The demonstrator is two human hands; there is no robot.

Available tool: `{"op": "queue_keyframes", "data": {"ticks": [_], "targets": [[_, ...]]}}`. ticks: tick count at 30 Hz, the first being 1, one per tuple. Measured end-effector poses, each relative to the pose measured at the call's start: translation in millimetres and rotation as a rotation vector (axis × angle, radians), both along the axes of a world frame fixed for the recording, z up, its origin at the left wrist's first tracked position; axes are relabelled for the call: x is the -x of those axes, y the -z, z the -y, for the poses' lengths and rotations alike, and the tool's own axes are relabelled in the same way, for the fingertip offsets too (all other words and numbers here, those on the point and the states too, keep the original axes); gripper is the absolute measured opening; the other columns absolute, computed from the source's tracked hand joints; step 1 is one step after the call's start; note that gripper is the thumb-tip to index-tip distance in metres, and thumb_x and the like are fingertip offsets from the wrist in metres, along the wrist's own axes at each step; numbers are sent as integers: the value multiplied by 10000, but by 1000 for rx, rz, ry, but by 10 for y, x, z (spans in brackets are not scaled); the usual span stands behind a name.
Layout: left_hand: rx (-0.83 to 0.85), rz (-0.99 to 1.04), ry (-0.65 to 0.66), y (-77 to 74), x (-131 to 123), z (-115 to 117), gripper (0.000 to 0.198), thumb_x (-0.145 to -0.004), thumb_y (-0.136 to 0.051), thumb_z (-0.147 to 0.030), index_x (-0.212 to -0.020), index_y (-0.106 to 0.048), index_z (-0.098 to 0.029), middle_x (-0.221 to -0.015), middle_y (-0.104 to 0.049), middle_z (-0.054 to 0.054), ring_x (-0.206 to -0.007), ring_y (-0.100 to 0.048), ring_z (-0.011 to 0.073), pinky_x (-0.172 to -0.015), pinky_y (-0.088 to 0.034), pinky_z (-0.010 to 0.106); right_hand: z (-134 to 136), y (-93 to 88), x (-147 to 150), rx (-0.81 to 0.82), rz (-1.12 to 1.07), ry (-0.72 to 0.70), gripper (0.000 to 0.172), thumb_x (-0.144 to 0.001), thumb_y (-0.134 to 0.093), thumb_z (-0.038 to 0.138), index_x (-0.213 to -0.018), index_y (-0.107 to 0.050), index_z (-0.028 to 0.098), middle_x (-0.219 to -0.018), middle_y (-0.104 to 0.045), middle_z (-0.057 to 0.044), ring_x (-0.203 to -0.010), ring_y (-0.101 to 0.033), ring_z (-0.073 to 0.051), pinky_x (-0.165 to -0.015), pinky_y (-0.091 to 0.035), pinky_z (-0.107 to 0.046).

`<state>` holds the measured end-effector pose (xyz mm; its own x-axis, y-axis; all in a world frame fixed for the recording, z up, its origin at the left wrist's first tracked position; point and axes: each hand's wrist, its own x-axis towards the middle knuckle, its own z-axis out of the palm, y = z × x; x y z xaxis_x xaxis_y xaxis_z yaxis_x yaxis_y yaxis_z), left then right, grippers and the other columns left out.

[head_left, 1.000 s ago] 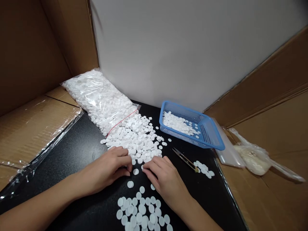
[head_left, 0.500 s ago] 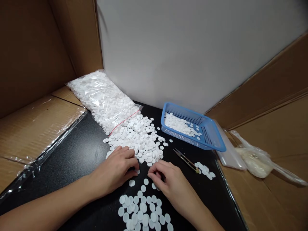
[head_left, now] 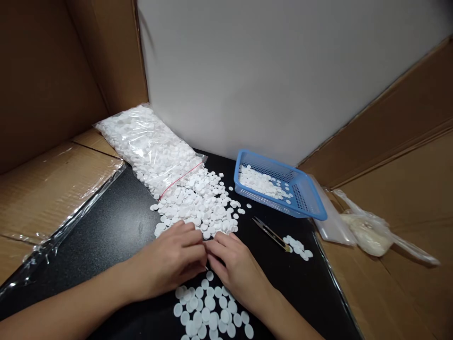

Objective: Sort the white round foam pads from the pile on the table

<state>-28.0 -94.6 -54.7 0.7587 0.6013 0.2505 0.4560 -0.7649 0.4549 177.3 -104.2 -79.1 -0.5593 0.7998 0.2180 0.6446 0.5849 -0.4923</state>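
My left hand [head_left: 175, 257] is closed at the near edge of a heap of small white round discs [head_left: 198, 200]. The thin edge of one white disc [head_left: 206, 267] shows at its thumb tip. My right hand [head_left: 237, 267] meets the left one, fingers curled together and tips touching or nearly so. What the right fingertips hold, if anything, is hidden. Below both hands lies a loose spread of flat white discs [head_left: 210, 302] on the black tabletop [head_left: 116, 212]. The heap spills from a clear zip bag [head_left: 145, 141] full of discs.
A blue plastic basket [head_left: 314, 208] with white discs stands back right. Thread snips [head_left: 271, 233] lie in front of it, beside a small group of discs [head_left: 297, 248]. A clear bag with pale contents [head_left: 368, 233] rests on cardboard at right. A grey-white wall [head_left: 283, 71] rises behind.
My right hand has moved left and my left hand slightly right, so their fingertips now meet. The loose discs between them are covered. The whole view has shifted a little.
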Motion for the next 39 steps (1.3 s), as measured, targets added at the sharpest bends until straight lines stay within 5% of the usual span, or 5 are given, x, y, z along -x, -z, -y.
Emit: {"op": "queue_keyframes", "data": {"ticks": [5, 12, 26, 34, 39], "targets": [[-61, -52, 126, 12, -13, 31, 114, -941, -626, -99, -894, -668, -194, -841, -622, 10, -790, -513, 181, -737, -357, 305, 2, 19, -7, -86, 35, -48, 254, -831, -566, -30, -708, -595, 191, -720, -516, 19, -637, -460, -140, -645, -372, -271], [225, -87, -22, -56, 177, -108, 91, -902, -691, -106, -904, -682, -196, -864, -618, 0, -801, -596, 164, -678, -393, 245, -22, 23, 37, -98, -20, -73, 112, -937, -641, 124, -958, -700, 217, -778, -588, 18, -675, -541, -138, -714, -399, -292], [361, -49, 22, -124, 183, -104, 127, -948, -628, -131, -883, -709, -205, -844, -649, 3, -771, -626, 150, -673, -429, 223, 7, -385, -402, 404, 32, -153, 160, -900, -667, 134, -789, -653, 249, -827, -663, 27, -770, -619, -162, -690, -454, -277], [214, -57, 20, 58, -50, -38, 129, -940, -640, -127, -970, -730, -215, -820, -619, 18, -803, -594, 183, -739, -425, 276, -246, -313, -1054, 203, 145, 440, 88, -876, -610, 215, -793, -601, 244, -801, -631, -20, -700, -613, -223, -594, -438, -322], [191, -52, -22, 126, 63, -80, 149, -905, -637, -73, -924, -643, -221, -881, -596, 1, -829, -562, 189, -705, -386, 279, -343, -164, -1285, 242, 112, 564, 69, -774, -662, 214, -814, -618, 250, -778, -614, -12, -701, -613, -233, -599, -444, -327]]}}
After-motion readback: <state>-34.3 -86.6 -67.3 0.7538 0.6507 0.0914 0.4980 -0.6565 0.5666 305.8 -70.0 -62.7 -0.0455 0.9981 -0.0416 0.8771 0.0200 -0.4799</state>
